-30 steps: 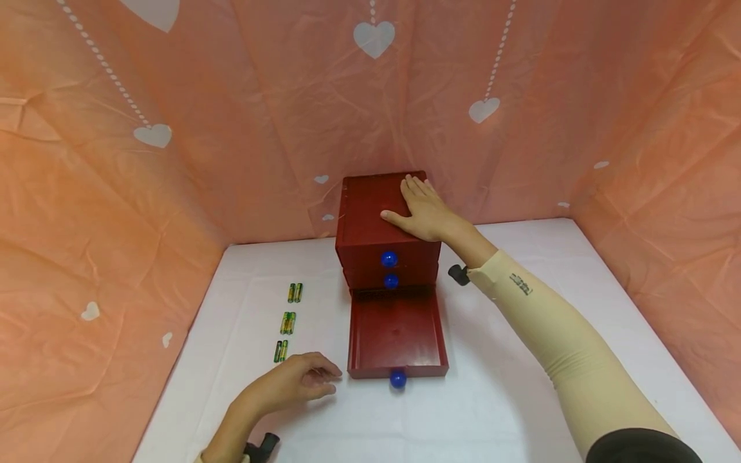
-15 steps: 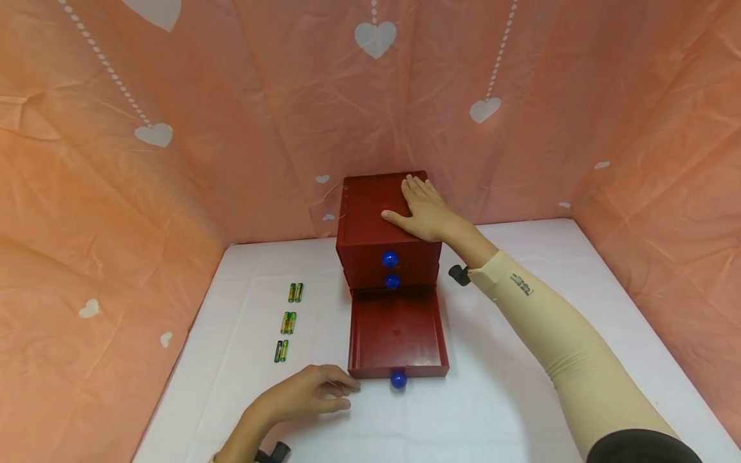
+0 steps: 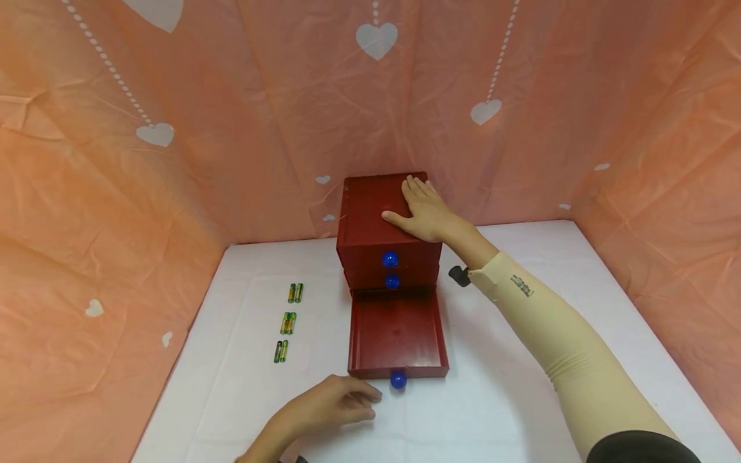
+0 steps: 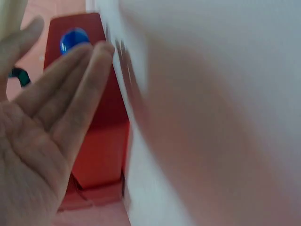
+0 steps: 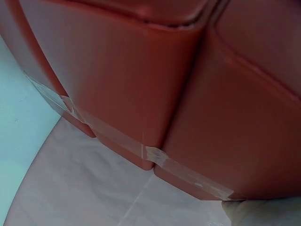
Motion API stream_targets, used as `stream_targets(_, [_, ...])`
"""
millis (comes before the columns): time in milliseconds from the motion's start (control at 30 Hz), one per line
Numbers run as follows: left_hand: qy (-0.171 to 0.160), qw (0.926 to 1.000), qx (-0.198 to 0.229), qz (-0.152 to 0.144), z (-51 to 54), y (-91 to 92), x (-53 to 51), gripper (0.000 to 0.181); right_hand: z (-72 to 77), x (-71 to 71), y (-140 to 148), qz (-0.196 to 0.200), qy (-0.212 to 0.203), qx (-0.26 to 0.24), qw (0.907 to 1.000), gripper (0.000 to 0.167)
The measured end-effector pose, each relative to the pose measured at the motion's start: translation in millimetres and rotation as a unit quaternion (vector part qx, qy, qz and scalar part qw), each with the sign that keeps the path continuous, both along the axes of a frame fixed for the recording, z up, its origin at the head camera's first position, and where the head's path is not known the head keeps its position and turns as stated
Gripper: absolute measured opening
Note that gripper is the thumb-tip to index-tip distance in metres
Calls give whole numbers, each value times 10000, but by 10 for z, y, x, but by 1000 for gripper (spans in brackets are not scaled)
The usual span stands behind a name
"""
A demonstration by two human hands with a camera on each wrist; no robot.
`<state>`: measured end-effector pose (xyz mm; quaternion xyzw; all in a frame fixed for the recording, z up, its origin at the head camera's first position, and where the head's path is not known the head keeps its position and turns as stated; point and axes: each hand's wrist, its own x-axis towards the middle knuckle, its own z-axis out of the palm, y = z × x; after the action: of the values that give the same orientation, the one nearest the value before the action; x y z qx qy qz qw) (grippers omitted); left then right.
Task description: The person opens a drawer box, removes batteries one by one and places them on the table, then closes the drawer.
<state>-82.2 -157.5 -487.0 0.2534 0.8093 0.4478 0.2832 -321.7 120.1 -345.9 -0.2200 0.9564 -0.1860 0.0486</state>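
Observation:
A dark red drawer unit (image 3: 370, 199) stands at the back of the table, its bottom drawer (image 3: 396, 331) pulled out toward me with nothing inside. My right hand (image 3: 425, 215) rests flat on the unit's top, fingers spread. Just in front of the pulled-out drawer, to the left of its blue knob (image 3: 398, 381), my left hand (image 3: 336, 408) hovers with loosely bent fingers and holds nothing. In the left wrist view its fingers (image 4: 80, 89) extend toward the blue knob (image 4: 74, 40), apparently without gripping it.
Three pairs of green-and-gold batteries (image 3: 288, 323) lie in a column on the white tablecloth (image 3: 243, 386), left of the drawer. Pink fabric (image 3: 278, 128) with hearts surrounds the table. Clear tape (image 5: 160, 157) runs along the unit's side.
My left hand has moved right and slightly nearer to me, from beside the drawer's left corner to just short of its knob. The right hand stays on the unit.

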Motion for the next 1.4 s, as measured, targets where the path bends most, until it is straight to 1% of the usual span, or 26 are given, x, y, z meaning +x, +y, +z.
stream_targets(100, [49,9999,8,158,-14,88,21,29,2,2,2,-4,-9,-19,10000,98])
stream_targets(167, [-24,9995,23,298,-24,139,36,30,3,3,3,-5,-15,-14,10000,98])
stream_targets(333, [-166,9984,21,535,-49,246,76,30,1,4,2,7,-15,-6,10000,99])
stream_targets(567, [-111,9955,-78,936,-47,332,89,29,-7,8,4,-6,5,-22,10000,98])
stream_targets(633, [-175,9944,-130,1039,-42,347,89,29,-6,8,6,-5,-6,-33,10000,98])
stream_targets(800, [-266,9938,-139,1068,-63,385,90,32,7,9,8,-1,-25,-28,10000,98])
stream_targets(867, [-253,9939,-134,1062,-80,399,91,32,12,11,8,5,-23,-29,10000,99])
stream_targets(1100, [-375,9920,-171,1192,-99,445,93,32,2,9,9,-22,-18,-56,10000,97])
stream_targets(1233, [-339,9907,-140,1311,-98,483,100,31,-12,1,8,-18,-8,-34,10000,97])
stream_targets(1400, [-246,9868,-153,1591,-106,534,105,31,-19,-11,4,-2,14,-45,10000,97])
